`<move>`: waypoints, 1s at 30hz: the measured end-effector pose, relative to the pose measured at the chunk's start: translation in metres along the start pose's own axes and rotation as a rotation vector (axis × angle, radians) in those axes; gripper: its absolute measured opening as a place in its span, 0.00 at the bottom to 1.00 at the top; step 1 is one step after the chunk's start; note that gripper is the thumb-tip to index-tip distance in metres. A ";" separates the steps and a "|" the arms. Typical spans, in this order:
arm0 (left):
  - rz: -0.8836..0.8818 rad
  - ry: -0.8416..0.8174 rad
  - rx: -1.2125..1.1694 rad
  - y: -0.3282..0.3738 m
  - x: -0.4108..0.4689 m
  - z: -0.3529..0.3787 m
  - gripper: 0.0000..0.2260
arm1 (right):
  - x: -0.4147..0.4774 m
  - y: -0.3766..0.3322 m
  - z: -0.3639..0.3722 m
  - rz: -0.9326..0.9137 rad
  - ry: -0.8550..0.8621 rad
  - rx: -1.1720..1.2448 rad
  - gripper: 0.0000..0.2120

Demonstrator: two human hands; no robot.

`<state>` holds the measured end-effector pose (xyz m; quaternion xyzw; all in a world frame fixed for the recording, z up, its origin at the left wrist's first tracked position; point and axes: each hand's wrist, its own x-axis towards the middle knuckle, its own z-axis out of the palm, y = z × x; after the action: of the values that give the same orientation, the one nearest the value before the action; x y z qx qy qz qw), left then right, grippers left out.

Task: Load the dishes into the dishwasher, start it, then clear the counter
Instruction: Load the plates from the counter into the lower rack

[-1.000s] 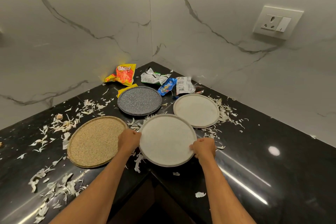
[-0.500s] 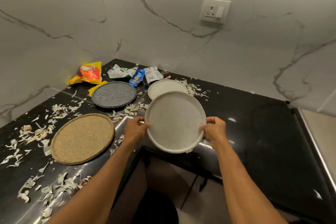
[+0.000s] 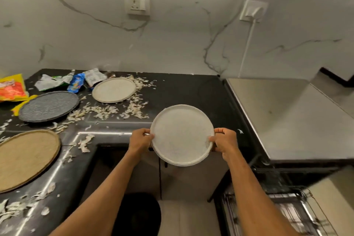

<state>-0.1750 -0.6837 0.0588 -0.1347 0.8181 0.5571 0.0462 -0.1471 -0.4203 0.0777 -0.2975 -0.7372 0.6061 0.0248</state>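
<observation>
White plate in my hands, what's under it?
The white plate, gripped by left hand and right hand, hangs over the black counter edge and cabinet doors. Its underside and the counter it covers are hidden.

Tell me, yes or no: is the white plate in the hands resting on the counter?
No: the left hand and right hand grip the white plate by opposite edges, held clear of the counter.

Round white plate point(image 3: 182, 134), held aloft, tilted

- Left hand point(image 3: 140, 140), arm outstretched, grips the left rim of a round off-white plate point(image 3: 182, 136), thumb on top.
- Right hand point(image 3: 223, 141) mirrors it on the right rim.
</observation>
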 end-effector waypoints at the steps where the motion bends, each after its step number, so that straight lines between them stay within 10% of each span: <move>1: 0.004 -0.026 0.007 0.002 -0.009 0.012 0.04 | -0.005 0.007 -0.017 -0.005 0.008 0.005 0.13; 18: -0.014 -0.377 0.124 -0.001 -0.212 0.255 0.10 | -0.110 0.147 -0.314 0.101 0.141 0.095 0.18; 30: -0.170 -0.498 0.148 -0.010 -0.236 0.351 0.03 | -0.079 0.241 -0.377 0.384 0.249 0.082 0.16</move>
<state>0.0279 -0.3224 -0.0283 -0.0579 0.8059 0.5058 0.3023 0.1659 -0.1052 -0.0161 -0.5034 -0.6332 0.5877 0.0120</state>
